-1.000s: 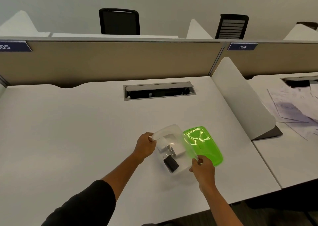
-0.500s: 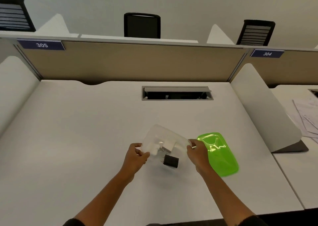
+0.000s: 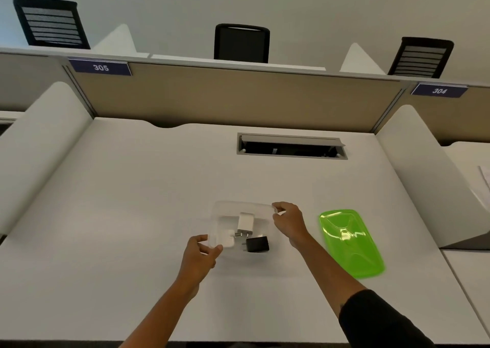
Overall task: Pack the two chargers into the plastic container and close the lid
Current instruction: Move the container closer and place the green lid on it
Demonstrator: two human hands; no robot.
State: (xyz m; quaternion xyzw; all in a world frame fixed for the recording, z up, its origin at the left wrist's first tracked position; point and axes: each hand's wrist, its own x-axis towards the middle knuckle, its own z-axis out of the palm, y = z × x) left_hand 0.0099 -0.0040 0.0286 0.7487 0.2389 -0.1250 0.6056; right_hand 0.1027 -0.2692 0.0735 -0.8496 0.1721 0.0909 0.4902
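Observation:
A clear plastic container (image 3: 225, 209) sits on the white desk, held at opposite corners. My left hand (image 3: 201, 252) grips its near left corner. My right hand (image 3: 287, 221) pinches its far right corner. Inside lie a white charger (image 3: 246, 221) with its prongs pointing toward me and a black charger (image 3: 257, 244) near the front right. Another small white piece (image 3: 228, 241) shows by my left fingers. The green translucent lid (image 3: 350, 241) lies flat on the desk to the right, apart from the container.
A cable slot (image 3: 291, 146) is cut into the white desk (image 3: 119, 215) behind the container. White side dividers (image 3: 424, 178) stand left and right, a tan partition at the back. Papers (image 3: 485, 178) lie on the neighbouring desk at right.
The container has been turned and set more level, away from the lid. My right hand shifted to its far right corner, my left to the near left corner. The view panned left.

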